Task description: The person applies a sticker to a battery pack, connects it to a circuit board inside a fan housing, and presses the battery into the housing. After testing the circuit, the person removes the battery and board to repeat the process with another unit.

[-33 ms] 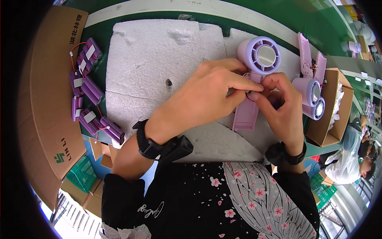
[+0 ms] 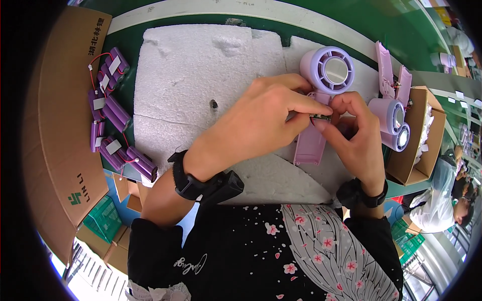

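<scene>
On my feed, the left hand (image 2: 273,109) and right hand (image 2: 359,131), fingertips pinched narrow, hold a small circuit board (image 2: 321,117) over the pink casing (image 2: 308,148) on the foam slab (image 2: 181,75); purple battery packs (image 2: 117,113) lie left of the slab, a fan head (image 2: 335,69) toward its far edge.

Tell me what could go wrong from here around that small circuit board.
The small green circuit board is at the fingertips of the left grip and right grip, so it might slip or get bent.

The thin red wire lies close to those fingertips and could be pinched or tugged.

The round fan head is right by the left grip, so a bump might shift it.
</scene>
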Demonstrator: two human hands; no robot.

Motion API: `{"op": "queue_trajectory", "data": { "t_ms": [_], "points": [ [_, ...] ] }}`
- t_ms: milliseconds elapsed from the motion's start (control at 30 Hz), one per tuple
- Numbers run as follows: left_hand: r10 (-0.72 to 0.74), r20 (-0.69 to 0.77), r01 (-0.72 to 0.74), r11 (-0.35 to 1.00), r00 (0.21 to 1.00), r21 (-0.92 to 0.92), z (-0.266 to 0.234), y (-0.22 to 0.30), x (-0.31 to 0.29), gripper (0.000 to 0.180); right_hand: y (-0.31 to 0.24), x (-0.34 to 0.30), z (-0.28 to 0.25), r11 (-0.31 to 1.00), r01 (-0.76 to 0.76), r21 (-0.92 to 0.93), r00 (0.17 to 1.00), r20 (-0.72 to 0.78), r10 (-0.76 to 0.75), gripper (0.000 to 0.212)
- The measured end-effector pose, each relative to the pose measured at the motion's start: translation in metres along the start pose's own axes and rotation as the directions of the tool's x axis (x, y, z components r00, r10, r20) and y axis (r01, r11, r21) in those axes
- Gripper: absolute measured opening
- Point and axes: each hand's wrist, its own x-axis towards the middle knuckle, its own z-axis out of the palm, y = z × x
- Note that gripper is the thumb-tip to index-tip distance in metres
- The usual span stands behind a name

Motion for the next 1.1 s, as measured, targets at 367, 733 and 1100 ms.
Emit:
{"op": "queue_trajectory", "data": {
  "t_ms": [367, 733, 1100],
  "points": [
    [-0.034, 0.003, 0.034, 0.999, 0.999, -0.015, -0.025, -0.002, -0.001, 0.042, -0.006, -0.005, -0.016, 0.924, -0.152, 0.351, 0.979, 0.182, 0.092, 0.052],
    [-0.213, 0.015, 0.213, 0.965, 0.977, -0.156, -0.03, -0.008, 0.002, 0.039, -0.005, -0.008, -0.011, 0.916, 0.156, -0.371, 0.975, -0.091, -0.203, 0.014],
    [-0.206, -0.006, 0.204, 0.975, 0.979, -0.091, -0.023, -0.004, 0.0, 0.037, -0.005, -0.012, 0.008, 0.66, 0.38, -0.649, 0.873, 0.015, -0.487, 0.014]
  ]
}}
